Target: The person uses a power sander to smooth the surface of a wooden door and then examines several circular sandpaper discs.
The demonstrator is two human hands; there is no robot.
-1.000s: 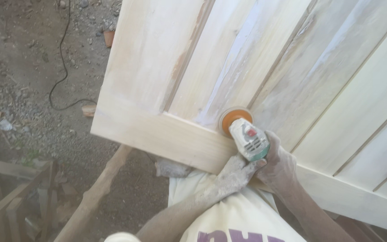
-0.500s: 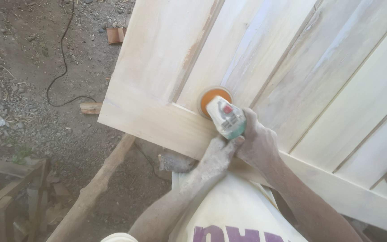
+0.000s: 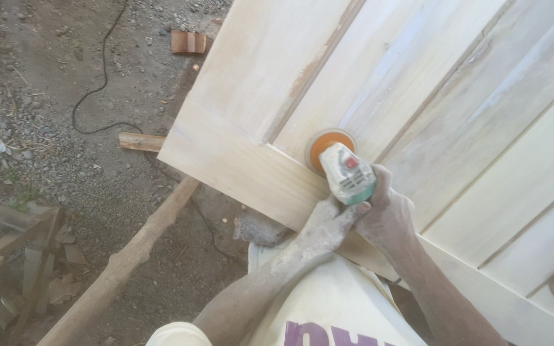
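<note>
Your right hand and left hand both wrap the rear of the grey-green sander, each grip closed on its body. The sander's orange disc presses on the pale wooden door, right where a grooved panel meets the bottom rail. The door's near edge runs just under your hands; broad panels spread beyond the disc. Below lie gravelly ground, a black cable, a rough log and wood scraps.
</note>
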